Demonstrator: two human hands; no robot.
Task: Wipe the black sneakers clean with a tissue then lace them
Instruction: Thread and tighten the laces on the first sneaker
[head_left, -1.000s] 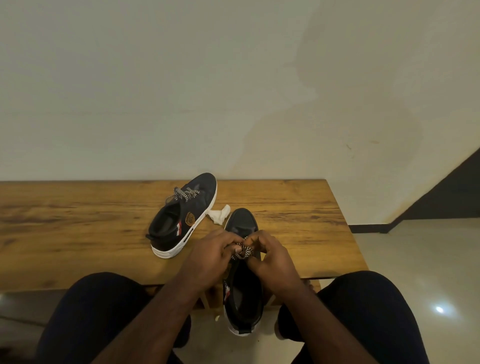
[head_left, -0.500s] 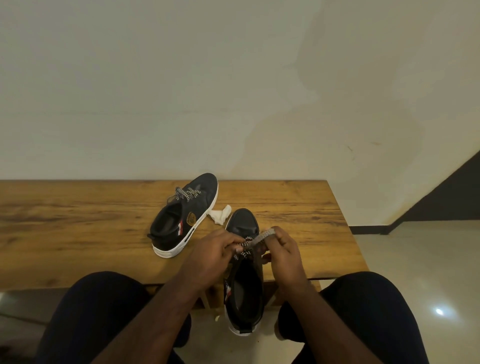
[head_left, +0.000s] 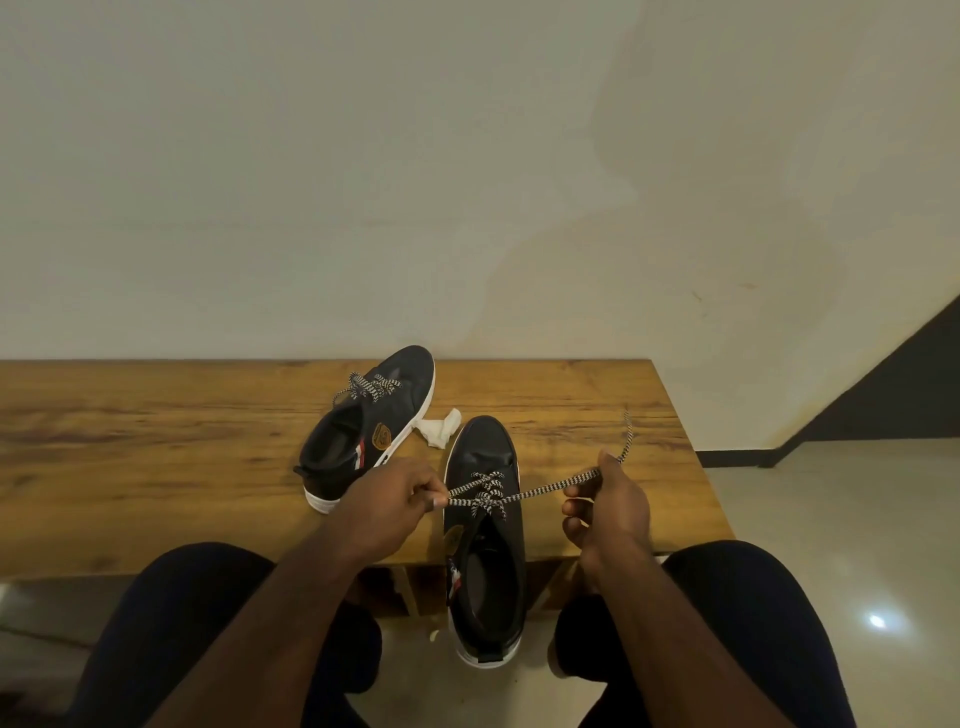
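Both hands pinch the lace (head_left: 545, 490): left hand (head_left: 395, 501), right hand (head_left: 610, 501) toward 3 o'clock. Overpulling risks dragging the near sneaker (head_left: 485, 525) off the table (head_left: 156, 457).

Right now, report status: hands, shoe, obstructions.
Left hand and right hand each pinch the lace, pulled taut. Near sneaker half-laced, overhanging table. Tissue clear.

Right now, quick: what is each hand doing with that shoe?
Left hand: pinching the lace at the near shoe, beside the eyelets.
Right hand: pinching the same lace farther along, pulling it out to the right.
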